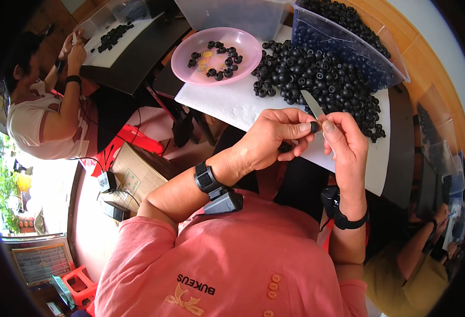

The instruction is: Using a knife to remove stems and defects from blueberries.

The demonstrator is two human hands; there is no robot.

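Note:
My left hand (277, 132) pinches a small round black part (315, 127) between thumb and forefinger. A second black part (284, 147) shows under its curled fingers. My right hand (347, 138) is closed round a small knife (312, 102), whose metal blade points up and away to the left. Both hands meet over the near edge of a white sheet (211, 101) on the table. Just beyond them spreads a heap of the same hollow black parts (317, 71). To the left of the heap stands a pink bowl (177, 64) with several black parts in it.
A clear plastic bin (343, 46) full of black parts stands behind the heap, beside another translucent bin (229, 13). At left a person (47, 116) works at another table; at right another person (412, 269) sits. A cardboard box (137, 171) is on the floor.

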